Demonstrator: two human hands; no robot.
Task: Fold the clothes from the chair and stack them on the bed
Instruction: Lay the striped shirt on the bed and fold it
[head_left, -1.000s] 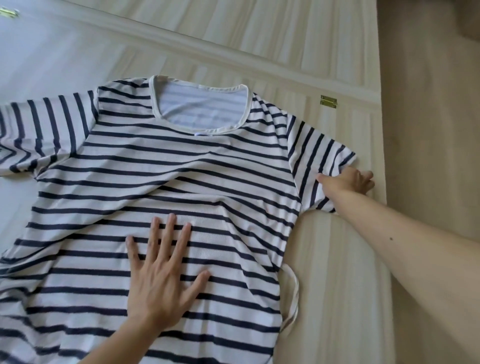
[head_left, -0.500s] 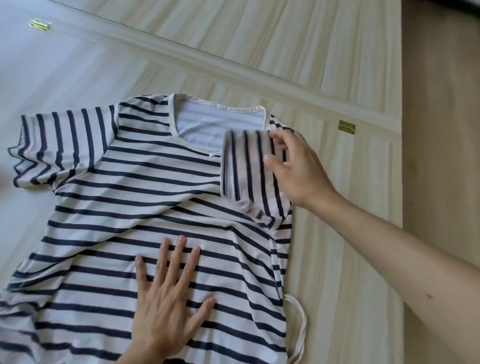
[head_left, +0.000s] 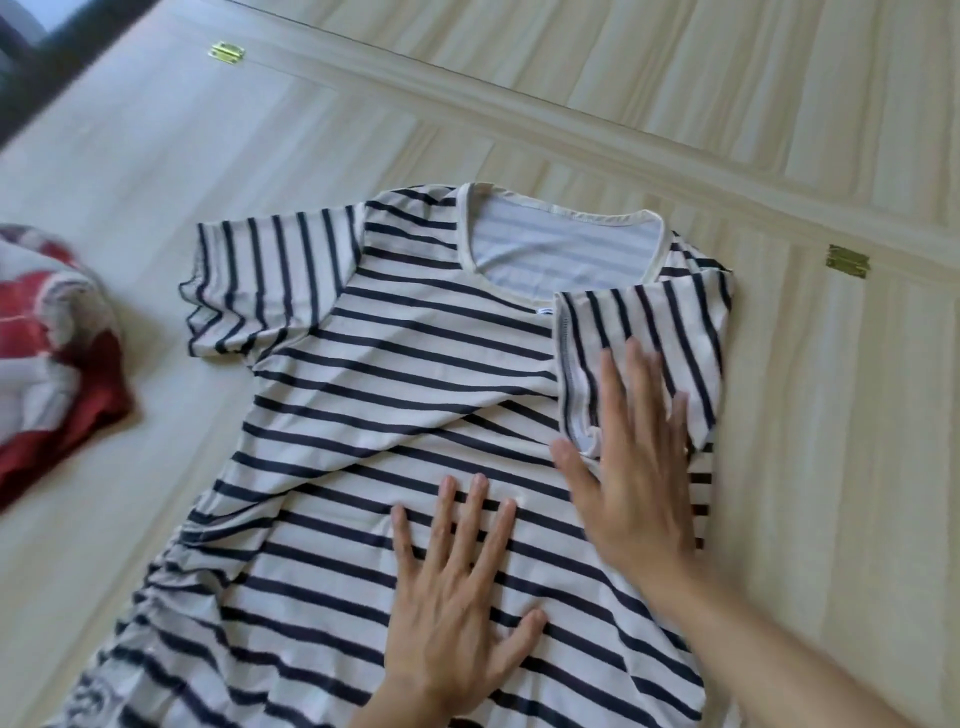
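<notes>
A white T-shirt with dark navy stripes (head_left: 405, 395) lies flat, front up, on a pale wooden surface (head_left: 831, 467), neck toward the far side. Its right sleeve (head_left: 670, 332) is folded inward over the chest; its left sleeve (head_left: 265, 280) lies spread out. My left hand (head_left: 452, 613) rests flat, fingers apart, on the shirt's middle. My right hand (head_left: 634, 467) lies flat with fingers spread over the lower part of the folded sleeve and the shirt's right side. Neither hand grips anything.
A red and white garment (head_left: 52, 353) lies bunched at the left edge. Two brass hinges (head_left: 848, 261) (head_left: 227, 52) sit in the wooden panels. A dark object (head_left: 31, 52) shows at the top left corner.
My right hand carried the right sleeve from its outstretched position inward onto the chest, released it, and now presses flat on it. My left hand stayed pressed on the shirt.
</notes>
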